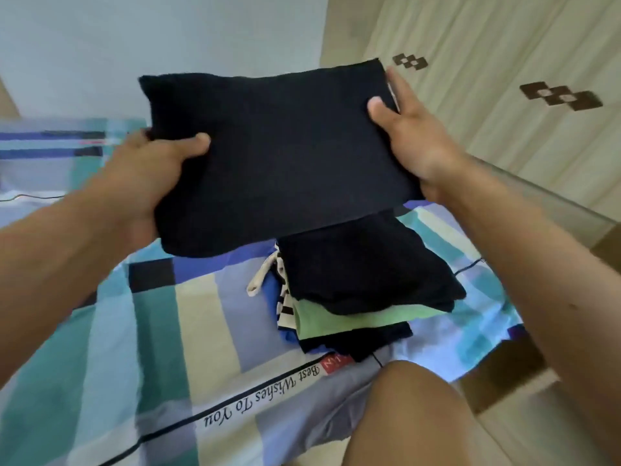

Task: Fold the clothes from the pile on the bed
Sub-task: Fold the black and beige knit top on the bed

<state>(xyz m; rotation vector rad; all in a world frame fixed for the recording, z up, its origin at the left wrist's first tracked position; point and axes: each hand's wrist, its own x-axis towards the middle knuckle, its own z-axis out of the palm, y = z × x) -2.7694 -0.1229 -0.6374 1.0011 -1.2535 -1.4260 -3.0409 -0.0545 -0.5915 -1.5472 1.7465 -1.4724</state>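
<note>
Folded black garment [279,156] between the fingers [400,87]

Both bare forearms reached forward and up. The left hand [148,173] gripped the folded black garment [279,156] with its thumb on top and its fingers underneath. The right hand [416,139] pinched the opposite side the same way.

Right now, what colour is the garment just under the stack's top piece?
Light green garment, head view.
</note>
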